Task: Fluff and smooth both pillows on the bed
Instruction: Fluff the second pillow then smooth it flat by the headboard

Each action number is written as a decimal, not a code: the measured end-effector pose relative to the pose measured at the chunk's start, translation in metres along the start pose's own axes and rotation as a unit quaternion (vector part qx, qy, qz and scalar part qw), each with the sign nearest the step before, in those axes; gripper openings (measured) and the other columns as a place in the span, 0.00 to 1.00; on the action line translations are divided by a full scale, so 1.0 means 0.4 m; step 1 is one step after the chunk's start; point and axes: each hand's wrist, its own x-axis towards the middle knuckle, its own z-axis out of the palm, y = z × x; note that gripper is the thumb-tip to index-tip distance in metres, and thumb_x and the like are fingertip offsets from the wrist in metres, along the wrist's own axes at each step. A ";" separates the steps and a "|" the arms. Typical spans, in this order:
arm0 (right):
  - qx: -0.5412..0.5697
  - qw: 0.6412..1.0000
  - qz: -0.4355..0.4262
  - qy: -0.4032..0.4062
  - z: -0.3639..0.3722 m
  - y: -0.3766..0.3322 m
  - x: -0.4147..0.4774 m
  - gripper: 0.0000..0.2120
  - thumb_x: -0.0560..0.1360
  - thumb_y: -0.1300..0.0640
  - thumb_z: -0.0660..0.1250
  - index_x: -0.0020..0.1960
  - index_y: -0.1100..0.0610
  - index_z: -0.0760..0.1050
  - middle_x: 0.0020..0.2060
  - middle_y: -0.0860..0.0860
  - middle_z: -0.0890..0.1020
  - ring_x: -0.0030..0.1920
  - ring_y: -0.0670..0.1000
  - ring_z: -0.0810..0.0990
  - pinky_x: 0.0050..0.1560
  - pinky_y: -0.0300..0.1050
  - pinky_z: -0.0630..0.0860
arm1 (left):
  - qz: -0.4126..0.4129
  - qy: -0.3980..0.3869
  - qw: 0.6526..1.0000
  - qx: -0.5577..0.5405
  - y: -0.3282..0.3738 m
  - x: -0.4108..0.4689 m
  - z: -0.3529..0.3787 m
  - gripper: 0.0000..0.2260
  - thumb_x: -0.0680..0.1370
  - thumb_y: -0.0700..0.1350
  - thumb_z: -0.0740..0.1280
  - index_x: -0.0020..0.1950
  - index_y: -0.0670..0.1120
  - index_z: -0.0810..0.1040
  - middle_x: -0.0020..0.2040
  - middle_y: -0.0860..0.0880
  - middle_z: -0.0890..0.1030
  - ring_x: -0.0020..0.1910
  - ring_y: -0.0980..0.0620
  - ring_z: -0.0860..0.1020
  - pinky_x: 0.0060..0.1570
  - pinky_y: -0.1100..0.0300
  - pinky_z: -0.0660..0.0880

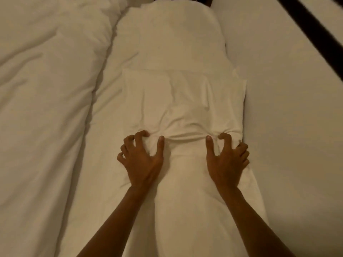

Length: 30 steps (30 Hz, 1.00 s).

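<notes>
A white near pillow [185, 182] lies lengthwise in front of me on the bed, its loose pillowcase end creased and folded flat toward the far pillow. My left hand [143, 160] and my right hand [226, 160] rest on it side by side, fingers curled like claws and bunching the fabric into wrinkles between the thumbs. Beyond it, end to end, lies a second white far pillow [172, 38], plump and fairly smooth, reaching the top of the view.
A rumpled white duvet [42, 99] fills the left side. The bare white sheet [289, 117] stretches along the right. A dark bed frame bar [315, 26] runs diagonally across the top right corner.
</notes>
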 end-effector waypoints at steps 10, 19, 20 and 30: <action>0.041 0.974 -0.196 -0.103 0.064 -0.205 0.324 0.27 0.83 0.39 0.44 0.81 0.45 0.53 0.80 0.57 0.55 0.80 0.58 0.50 0.79 0.59 0.46 | 0.230 -0.058 0.971 -0.016 0.204 0.297 0.059 0.23 0.85 0.51 0.51 0.80 0.49 0.60 0.79 0.45 0.62 0.78 0.47 0.59 0.76 0.44 0.56; -0.023 0.977 -0.212 -0.006 0.219 -0.134 0.334 0.29 0.82 0.36 0.46 0.80 0.46 0.55 0.80 0.56 0.57 0.80 0.58 0.53 0.79 0.54 0.50 | 0.159 -0.148 0.970 0.112 -0.078 0.403 0.109 0.25 0.83 0.60 0.44 0.80 0.62 0.45 0.82 0.53 0.45 0.81 0.47 0.46 0.78 0.45 0.43; -0.021 0.978 -0.206 -0.005 0.217 -0.133 0.333 0.29 0.82 0.36 0.46 0.81 0.46 0.55 0.80 0.55 0.57 0.80 0.57 0.53 0.79 0.54 0.50 | 0.158 -0.159 0.967 0.119 -0.081 0.406 0.105 0.25 0.83 0.60 0.43 0.80 0.62 0.43 0.82 0.52 0.44 0.81 0.46 0.45 0.78 0.45 0.43; -0.035 0.948 -0.304 -0.092 0.164 -0.076 0.403 0.32 0.81 0.33 0.43 0.82 0.45 0.48 0.81 0.53 0.52 0.81 0.52 0.48 0.79 0.47 0.42 | 0.173 -0.138 0.972 0.083 -0.087 0.403 0.117 0.25 0.83 0.59 0.43 0.80 0.61 0.43 0.82 0.52 0.44 0.81 0.46 0.46 0.79 0.49 0.46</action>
